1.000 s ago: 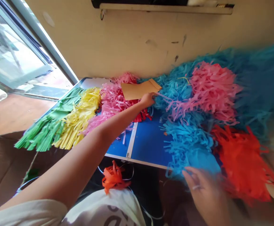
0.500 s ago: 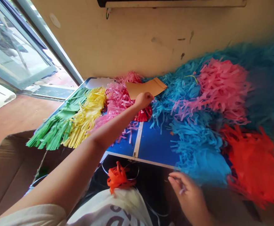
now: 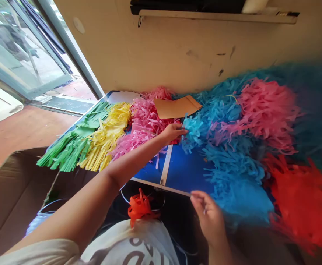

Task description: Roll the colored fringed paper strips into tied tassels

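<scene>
The left hand is reaching out over the blue table and its fingers are closing on a tuft of blue fringe, with pink fringe just beside the hand and a brown envelope lying just past it. The right hand is hanging near the table's front edge, touching the big blue pile. Its fingers are curling together, maybe pinching something small, but it is too blurry to tell.
</scene>
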`<action>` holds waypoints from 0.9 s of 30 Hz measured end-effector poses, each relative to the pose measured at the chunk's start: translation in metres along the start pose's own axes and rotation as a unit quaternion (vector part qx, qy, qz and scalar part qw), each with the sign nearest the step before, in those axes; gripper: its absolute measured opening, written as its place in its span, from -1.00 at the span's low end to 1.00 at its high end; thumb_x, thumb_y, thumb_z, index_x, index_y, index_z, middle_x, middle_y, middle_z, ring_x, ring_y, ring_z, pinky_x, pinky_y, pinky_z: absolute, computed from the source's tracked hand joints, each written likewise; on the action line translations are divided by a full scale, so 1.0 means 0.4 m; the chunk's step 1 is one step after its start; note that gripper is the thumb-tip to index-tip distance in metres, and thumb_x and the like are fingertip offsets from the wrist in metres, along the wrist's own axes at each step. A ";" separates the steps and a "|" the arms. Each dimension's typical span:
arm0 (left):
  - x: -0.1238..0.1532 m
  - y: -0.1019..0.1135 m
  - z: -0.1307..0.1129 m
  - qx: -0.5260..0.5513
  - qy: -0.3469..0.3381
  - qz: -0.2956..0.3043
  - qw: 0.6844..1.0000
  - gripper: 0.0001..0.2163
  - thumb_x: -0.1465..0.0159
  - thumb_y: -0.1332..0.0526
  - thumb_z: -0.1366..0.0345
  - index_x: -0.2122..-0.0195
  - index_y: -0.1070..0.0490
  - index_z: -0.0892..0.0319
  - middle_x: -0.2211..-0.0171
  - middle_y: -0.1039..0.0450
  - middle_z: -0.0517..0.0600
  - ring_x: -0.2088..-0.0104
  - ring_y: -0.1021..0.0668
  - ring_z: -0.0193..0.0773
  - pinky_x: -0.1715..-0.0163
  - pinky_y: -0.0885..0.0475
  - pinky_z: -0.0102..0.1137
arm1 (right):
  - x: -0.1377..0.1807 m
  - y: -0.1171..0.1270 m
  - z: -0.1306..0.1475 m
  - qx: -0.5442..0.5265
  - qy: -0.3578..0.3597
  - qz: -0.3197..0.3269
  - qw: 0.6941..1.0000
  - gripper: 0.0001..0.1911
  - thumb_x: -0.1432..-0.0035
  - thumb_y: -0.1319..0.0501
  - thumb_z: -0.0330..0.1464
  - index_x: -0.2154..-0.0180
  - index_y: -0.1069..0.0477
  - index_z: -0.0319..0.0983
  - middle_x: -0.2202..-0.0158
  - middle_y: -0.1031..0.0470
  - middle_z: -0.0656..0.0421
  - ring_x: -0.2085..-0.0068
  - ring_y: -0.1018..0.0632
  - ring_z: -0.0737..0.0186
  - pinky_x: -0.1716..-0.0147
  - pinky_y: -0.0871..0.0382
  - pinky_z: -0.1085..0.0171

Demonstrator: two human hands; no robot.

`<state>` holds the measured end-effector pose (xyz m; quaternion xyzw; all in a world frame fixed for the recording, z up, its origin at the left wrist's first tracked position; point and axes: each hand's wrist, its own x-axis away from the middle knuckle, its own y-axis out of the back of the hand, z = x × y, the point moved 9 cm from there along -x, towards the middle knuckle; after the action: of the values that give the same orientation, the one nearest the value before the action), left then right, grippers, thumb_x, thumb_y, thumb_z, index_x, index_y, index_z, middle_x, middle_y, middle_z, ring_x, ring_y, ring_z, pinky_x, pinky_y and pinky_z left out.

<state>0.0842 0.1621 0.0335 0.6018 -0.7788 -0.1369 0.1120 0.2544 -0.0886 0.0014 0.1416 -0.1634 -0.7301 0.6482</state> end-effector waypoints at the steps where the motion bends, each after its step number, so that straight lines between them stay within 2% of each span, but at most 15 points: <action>1: 0.024 -0.007 0.017 0.029 0.006 0.011 0.999 -0.78 -0.23 -0.26 0.21 0.29 -0.48 0.30 0.43 -0.46 -0.02 0.41 -0.54 -0.34 0.34 -0.47 -0.42 | -0.028 0.009 0.008 -0.003 -0.003 -0.031 1.000 -0.59 -0.15 -0.22 -0.02 0.23 -0.54 -0.23 0.49 -0.49 0.18 0.49 -0.50 0.26 0.47 -0.42 0.33; 4: 0.071 -0.038 0.048 0.099 0.014 0.030 0.995 -0.80 -0.20 -0.28 0.22 0.31 -0.46 0.30 0.46 -0.44 -0.07 0.48 -0.50 -0.43 0.36 -0.48 -0.44 | -0.134 0.038 0.071 -0.008 0.041 -0.140 0.989 -0.53 -0.14 -0.23 -0.03 0.09 -0.48 -0.27 0.52 -0.40 0.25 0.50 -0.43 0.30 0.43 -0.38 0.32; 7: 0.083 -0.067 0.048 0.138 0.007 0.042 0.989 -0.80 -0.13 -0.34 0.25 0.44 -0.42 0.29 0.52 -0.38 -0.13 0.50 -0.47 -0.44 0.38 -0.47 -0.47 | -0.251 0.033 0.148 -0.016 0.102 -0.160 0.982 -0.40 -0.10 -0.27 -0.04 -0.06 -0.40 -0.29 0.51 -0.37 0.28 0.46 -0.43 0.29 0.34 -0.39 0.29; 9: 0.081 -0.079 0.037 0.151 -0.002 0.048 0.987 -0.79 -0.08 -0.37 0.27 0.51 -0.39 0.29 0.56 -0.34 -0.15 0.52 -0.45 -0.44 0.41 -0.45 -0.48 | -0.313 0.029 0.174 -0.005 0.107 -0.158 0.982 -0.43 -0.08 -0.26 -0.04 -0.01 -0.46 -0.29 0.51 -0.41 0.25 0.46 -0.45 0.26 0.33 -0.38 0.27; 11: 0.072 -0.082 0.024 0.158 -0.006 0.042 0.986 -0.78 -0.05 -0.39 0.31 0.55 -0.37 0.28 0.59 -0.31 -0.16 0.54 -0.44 -0.45 0.43 -0.44 -0.49 | -0.347 0.036 0.183 0.025 0.101 -0.169 0.980 -0.54 -0.09 -0.23 -0.05 0.15 -0.55 -0.28 0.49 -0.48 0.18 0.45 -0.47 0.24 0.34 -0.38 0.26; 13: 0.054 -0.078 0.014 0.166 -0.001 0.024 0.986 -0.79 -0.06 -0.39 0.32 0.54 -0.37 0.27 0.59 -0.32 -0.16 0.54 -0.44 -0.44 0.44 -0.43 -0.50 | -0.353 0.049 0.178 0.050 0.099 -0.187 0.976 -0.58 -0.12 -0.19 -0.06 0.26 -0.59 -0.26 0.45 -0.55 0.11 0.43 -0.50 0.21 0.33 -0.38 0.25; 16: 0.001 -0.069 -0.009 0.185 0.019 0.001 0.983 -0.82 -0.12 -0.36 0.28 0.41 -0.44 0.29 0.49 -0.44 -0.06 0.46 -0.53 -0.36 0.39 -0.46 -0.47 | -0.325 0.073 0.148 0.029 0.098 -0.229 0.968 -0.54 -0.16 -0.18 -0.04 0.22 -0.61 -0.26 0.37 -0.61 0.06 0.37 -0.56 0.16 0.29 -0.42 0.24; 19: -0.062 -0.039 -0.053 0.190 0.021 -0.037 0.981 -0.73 -0.16 -0.34 0.28 0.14 -0.49 0.27 0.16 -0.55 0.10 0.16 -0.59 -0.19 0.16 -0.48 -0.36 | -0.286 0.084 0.107 -0.013 0.084 -0.248 0.965 -0.53 -0.19 -0.17 -0.03 0.17 -0.61 -0.27 0.34 -0.63 0.05 0.32 -0.60 0.13 0.24 -0.44 0.22; 21: -0.070 0.005 -0.096 0.100 -0.004 -0.104 0.990 -0.57 -0.12 -0.36 0.35 -0.04 -0.44 0.23 -0.08 -0.46 0.18 -0.08 -0.50 -0.05 -0.06 -0.39 -0.24 | -0.261 0.081 0.089 -0.007 0.066 -0.234 0.970 -0.55 -0.19 -0.18 -0.04 0.19 -0.61 -0.26 0.36 -0.63 0.07 0.32 -0.61 0.13 0.25 -0.43 0.22; 23: -0.019 0.036 -0.163 -0.054 -0.073 -0.164 0.982 -0.50 -0.12 -0.35 0.39 -0.12 -0.39 0.21 -0.20 -0.35 0.23 -0.22 -0.37 0.05 -0.20 -0.24 -0.12 | -0.233 0.077 0.085 0.022 0.050 -0.215 0.975 -0.57 -0.18 -0.20 -0.04 0.23 -0.60 -0.25 0.41 -0.62 0.08 0.36 -0.60 0.13 0.29 -0.42 0.22; 24: 0.029 0.032 -0.201 -0.114 -0.132 -0.171 0.970 -0.53 -0.17 -0.31 0.38 -0.14 -0.38 0.21 -0.22 -0.33 0.23 -0.24 -0.35 0.05 -0.23 -0.19 -0.08 | -0.218 0.075 0.087 0.031 0.046 -0.203 0.978 -0.59 -0.16 -0.22 -0.04 0.25 -0.60 -0.25 0.43 -0.61 0.09 0.38 -0.60 0.13 0.31 -0.42 0.23; 25: 0.086 0.002 -0.234 -0.147 -0.201 -0.127 0.960 -0.59 -0.23 -0.26 0.36 -0.12 -0.39 0.20 -0.18 -0.38 0.21 -0.21 -0.39 0.02 -0.24 -0.18 -0.08 | -0.200 0.073 0.093 0.032 0.046 -0.192 0.980 -0.60 -0.16 -0.23 -0.04 0.26 -0.59 -0.25 0.44 -0.61 0.09 0.39 -0.60 0.13 0.33 -0.42 0.23; 27: 0.230 -0.090 -0.261 -0.151 -0.309 0.042 0.938 -0.76 -0.31 -0.20 0.29 0.01 -0.47 0.16 0.03 -0.55 0.10 -0.01 -0.55 -0.10 -0.23 -0.20 -0.10 | -0.157 0.069 0.114 0.024 0.063 -0.180 0.981 -0.63 -0.15 -0.26 -0.06 0.28 -0.58 -0.24 0.42 -0.62 0.09 0.38 -0.60 0.14 0.32 -0.43 0.23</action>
<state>0.1291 0.0564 0.1198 0.4730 -0.7696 -0.4272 -0.0395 0.2677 -0.0267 0.0542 0.2296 -0.1118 -0.8202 0.5119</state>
